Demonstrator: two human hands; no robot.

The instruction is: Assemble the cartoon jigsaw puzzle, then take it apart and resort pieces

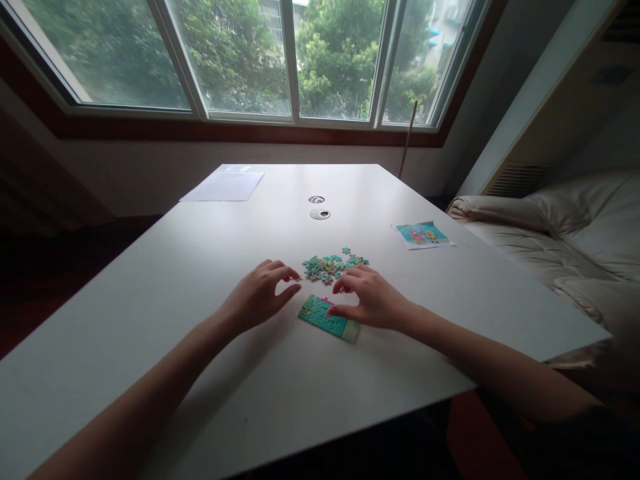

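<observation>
Several joined teal pieces make up the partly assembled jigsaw puzzle point(323, 315), which lies at a slant on the white table with a pale strip at its right end. Behind it is a loose heap of jigsaw pieces point(327, 265), mostly teal with bits of yellow and pink. My left hand point(265, 293) hovers just left of the puzzle, thumb and index finger apart, close to a small piece at the heap's left edge. Over the puzzle's right part is my right hand point(367, 297), its thumb and index finger spread and its thumb tip by a pink spot. Part of the puzzle is hidden beneath it.
A colourful picture sheet point(425, 235) lies to the right on the white table point(150, 293). White paper point(225, 185) rests at the far left. Two round discs point(320, 214) sit in the table's middle. A pale sofa point(525, 233) stands at the right, below a window.
</observation>
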